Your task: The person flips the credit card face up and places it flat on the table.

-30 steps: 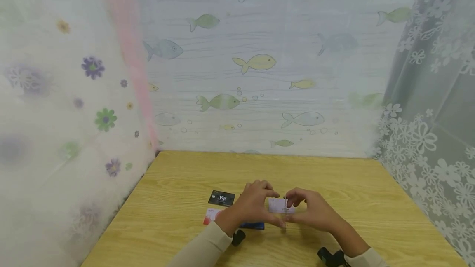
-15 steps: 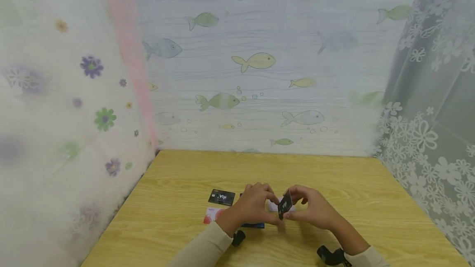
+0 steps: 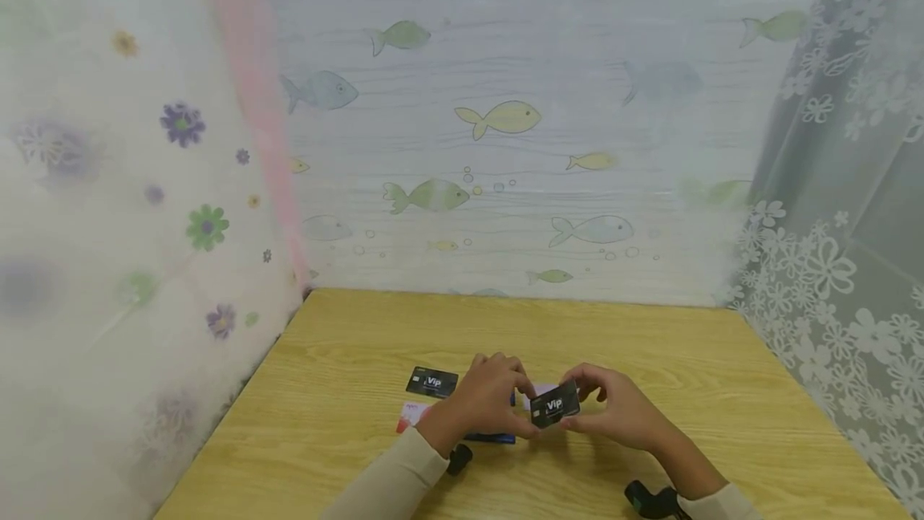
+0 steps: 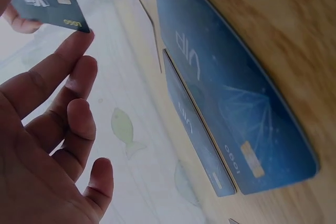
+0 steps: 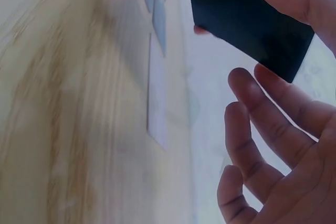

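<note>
A black card marked "Vip" point(image 3: 554, 405) is held up off the table between both hands, its printed face toward the head camera. My left hand point(image 3: 491, 398) pinches the card's left end, the index fingertip at a corner in the left wrist view. At the other end, my right hand point(image 3: 617, 412) grips it with thumb and index finger; the card's plain dark back point(image 5: 252, 22) faces the right wrist camera. Behind the held card lies a pale card point(image 3: 537, 392), partly covered. Two blue cards, one large in the left wrist view point(image 4: 226, 87) and one beyond point(image 4: 194, 129), lie near my left hand.
Left of my left hand, another black "Vip" card point(image 3: 431, 381) lies above a white and red card point(image 3: 411, 416) on the wooden table point(image 3: 346, 343). Dark devices sit at the left wrist point(image 3: 459, 460) and right wrist point(image 3: 650, 498). A fish-patterned curtain point(image 3: 505, 207) hangs behind.
The black card has turned from nearly edge-on to showing its "Vip" face. Its left end has come between the left thumb and index finger. The hands have barely shifted.
</note>
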The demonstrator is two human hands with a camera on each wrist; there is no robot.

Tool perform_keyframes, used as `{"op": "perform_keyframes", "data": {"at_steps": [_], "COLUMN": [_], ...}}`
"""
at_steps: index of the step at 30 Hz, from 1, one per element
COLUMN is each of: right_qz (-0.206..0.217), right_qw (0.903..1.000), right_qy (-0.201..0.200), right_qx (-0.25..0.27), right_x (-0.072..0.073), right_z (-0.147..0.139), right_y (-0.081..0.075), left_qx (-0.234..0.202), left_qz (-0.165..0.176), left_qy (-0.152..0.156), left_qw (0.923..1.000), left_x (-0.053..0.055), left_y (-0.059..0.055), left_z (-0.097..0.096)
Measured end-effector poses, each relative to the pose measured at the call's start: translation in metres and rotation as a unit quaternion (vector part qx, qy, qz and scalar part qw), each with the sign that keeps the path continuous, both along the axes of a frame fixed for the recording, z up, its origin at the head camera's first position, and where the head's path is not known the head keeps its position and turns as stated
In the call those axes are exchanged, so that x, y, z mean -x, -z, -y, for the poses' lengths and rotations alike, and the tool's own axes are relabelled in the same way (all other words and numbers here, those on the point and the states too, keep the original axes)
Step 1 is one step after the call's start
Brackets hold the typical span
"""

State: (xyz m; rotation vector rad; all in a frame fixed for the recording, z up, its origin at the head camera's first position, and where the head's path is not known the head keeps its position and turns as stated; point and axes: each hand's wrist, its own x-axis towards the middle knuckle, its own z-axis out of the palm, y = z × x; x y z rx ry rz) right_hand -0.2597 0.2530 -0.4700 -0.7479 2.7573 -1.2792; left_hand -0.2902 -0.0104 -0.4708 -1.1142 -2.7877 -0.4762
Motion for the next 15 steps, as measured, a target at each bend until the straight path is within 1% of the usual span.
{"op": "perform_keyframes", "data": {"at_steps": [3, 9, 12, 15], "right_qz": [0.000, -0.026, -0.038, -0.048], "right_qw": [0.9999, 0.9987, 0.9969, 0.9931], "right_qy": [0.001, -0.012, -0.016, -0.013], "right_qx": [-0.012, -0.041, -0.068, -0.106], "right_x": [0.000, -0.002, -0.004, -0.004], "right_z": [-0.003, -0.011, -0.014, -0.015], "right_y": [0.003, 0.011, 0.014, 0.016], "left_qx": [0.019, 0.061, 0.080, 0.096], "left_qz": [0.001, 0.008, 0.009, 0.002], "left_qy": [-0.002, -0.012, -0.015, -0.016], "left_qw": [0.9998, 0.9980, 0.9967, 0.9953], "left_x": [0.001, 0.002, 0.003, 0.003], "left_y": [0.001, 0.004, 0.006, 0.007], "left_z": [0.001, 0.001, 0.000, -0.001]}}
